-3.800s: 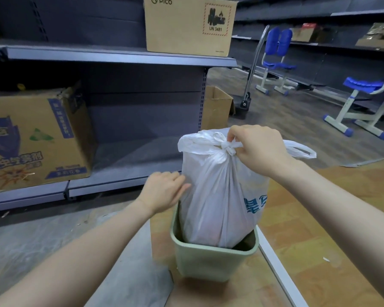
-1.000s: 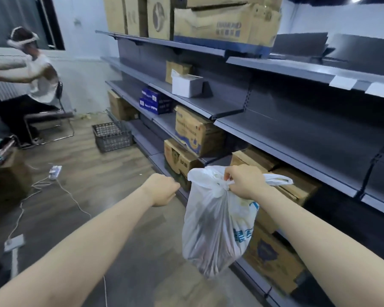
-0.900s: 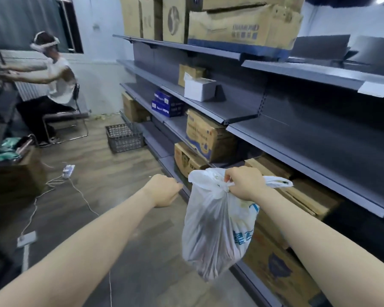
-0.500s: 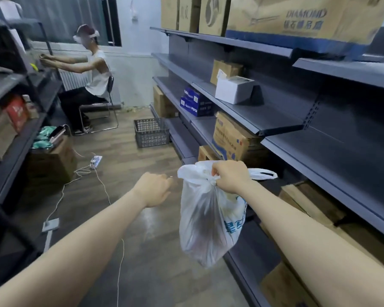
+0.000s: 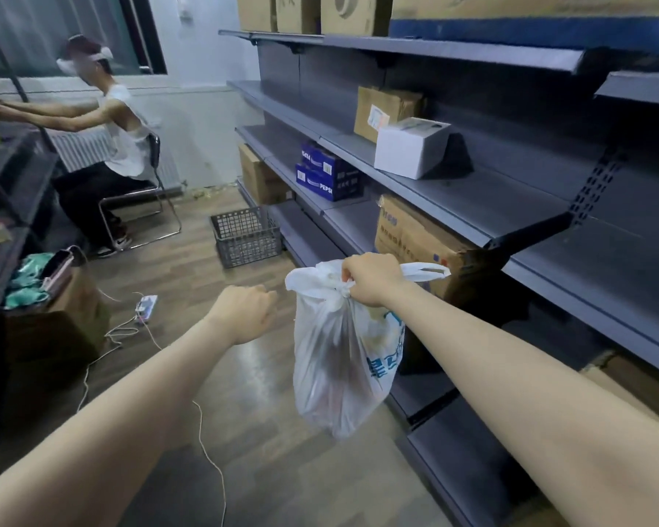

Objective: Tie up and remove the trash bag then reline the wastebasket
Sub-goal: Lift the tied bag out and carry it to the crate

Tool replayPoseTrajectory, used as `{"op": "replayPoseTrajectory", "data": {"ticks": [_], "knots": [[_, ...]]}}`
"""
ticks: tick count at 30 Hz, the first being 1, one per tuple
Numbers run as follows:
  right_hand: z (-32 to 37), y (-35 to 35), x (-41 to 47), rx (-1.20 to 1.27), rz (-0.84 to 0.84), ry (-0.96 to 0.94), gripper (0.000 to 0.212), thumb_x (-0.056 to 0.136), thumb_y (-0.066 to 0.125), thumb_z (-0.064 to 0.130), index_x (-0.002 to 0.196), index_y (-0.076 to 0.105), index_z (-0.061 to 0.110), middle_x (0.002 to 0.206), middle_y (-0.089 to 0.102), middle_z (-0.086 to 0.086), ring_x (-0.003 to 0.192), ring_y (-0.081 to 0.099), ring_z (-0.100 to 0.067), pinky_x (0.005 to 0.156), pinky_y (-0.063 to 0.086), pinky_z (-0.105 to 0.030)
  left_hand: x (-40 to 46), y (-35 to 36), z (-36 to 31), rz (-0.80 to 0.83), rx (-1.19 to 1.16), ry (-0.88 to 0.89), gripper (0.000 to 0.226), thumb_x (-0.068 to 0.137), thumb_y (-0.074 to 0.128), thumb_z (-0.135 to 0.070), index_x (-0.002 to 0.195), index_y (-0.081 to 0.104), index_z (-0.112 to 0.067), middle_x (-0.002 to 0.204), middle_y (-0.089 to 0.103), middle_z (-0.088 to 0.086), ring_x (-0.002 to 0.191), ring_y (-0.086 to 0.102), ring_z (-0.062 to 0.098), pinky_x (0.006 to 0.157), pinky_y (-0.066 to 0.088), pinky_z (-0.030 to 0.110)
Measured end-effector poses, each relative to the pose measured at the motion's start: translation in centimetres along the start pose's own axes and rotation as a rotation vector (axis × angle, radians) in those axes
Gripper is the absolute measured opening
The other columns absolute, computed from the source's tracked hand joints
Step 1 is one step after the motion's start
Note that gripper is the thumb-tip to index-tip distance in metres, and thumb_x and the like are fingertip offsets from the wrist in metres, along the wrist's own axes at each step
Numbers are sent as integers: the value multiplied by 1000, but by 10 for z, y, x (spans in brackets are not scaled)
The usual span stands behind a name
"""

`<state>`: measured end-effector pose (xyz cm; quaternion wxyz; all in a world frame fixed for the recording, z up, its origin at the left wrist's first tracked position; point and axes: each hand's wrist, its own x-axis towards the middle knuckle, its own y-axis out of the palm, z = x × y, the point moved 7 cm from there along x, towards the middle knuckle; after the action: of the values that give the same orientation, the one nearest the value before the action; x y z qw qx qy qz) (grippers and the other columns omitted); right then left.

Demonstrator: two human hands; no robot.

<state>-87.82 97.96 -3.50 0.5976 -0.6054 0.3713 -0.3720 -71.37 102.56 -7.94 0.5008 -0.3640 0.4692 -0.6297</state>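
Note:
A full white trash bag point(image 5: 339, 359) with blue print hangs in the air, tied in a knot at its top. My right hand point(image 5: 371, 279) grips that knot from the right, fingers curled round it, and carries the bag's weight. My left hand point(image 5: 246, 313) floats to the left of the bag with its fingers curled and nothing in it. The wastebasket is out of view.
Grey metal shelving point(image 5: 472, 192) with cardboard boxes runs along the right. A grey wire crate point(image 5: 246, 235) stands on the wooden floor ahead. A white cable and power strip point(image 5: 146, 304) lie on the floor at left. A person sits on a chair point(image 5: 141, 199) at the back left.
The bag has left the green wastebasket and hangs from my right hand. My view has swung left along the aisle, bringing the seated person and crate nearer the centre.

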Motion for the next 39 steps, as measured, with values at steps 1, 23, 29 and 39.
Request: {"op": "replayPoseTrajectory", "data": {"ticks": [1, 23, 29, 39], "knots": [[1, 0, 16, -3, -9, 3, 27, 89, 49, 13, 114, 57, 21, 115, 64, -3, 108, 57, -26, 76, 31, -31, 12, 3, 10, -2, -5, 0, 22, 96, 38, -26, 105, 51, -12, 110, 61, 5, 101, 61, 29, 68, 39, 32], [-21, 30, 430, -3, -5, -29, 27, 86, 53, 15, 110, 63, 21, 111, 66, 0, 104, 61, -24, 77, 36, -29, 321, 81, 231, -6, -120, -133, 24, 93, 47, -29, 104, 54, -9, 110, 60, 6, 100, 62, 31, 72, 47, 36], [-17, 44, 537, -59, -11, -17, 28, 88, 55, 16, 114, 63, 22, 114, 64, -1, 109, 57, -23, 89, 42, -31, 399, 114, 299, 19, -97, -118, 26, 95, 45, -32, 108, 54, -10, 114, 59, 6, 103, 61, 31, 75, 48, 36], [-3, 42, 704, -29, -19, 90, 25, 89, 53, 15, 112, 61, 21, 111, 65, -2, 106, 59, -25, 87, 40, -33, 525, 146, 427, 23, -94, -54, 26, 95, 44, -32, 108, 53, -12, 113, 58, 4, 103, 61, 28, 72, 46, 33]]}}
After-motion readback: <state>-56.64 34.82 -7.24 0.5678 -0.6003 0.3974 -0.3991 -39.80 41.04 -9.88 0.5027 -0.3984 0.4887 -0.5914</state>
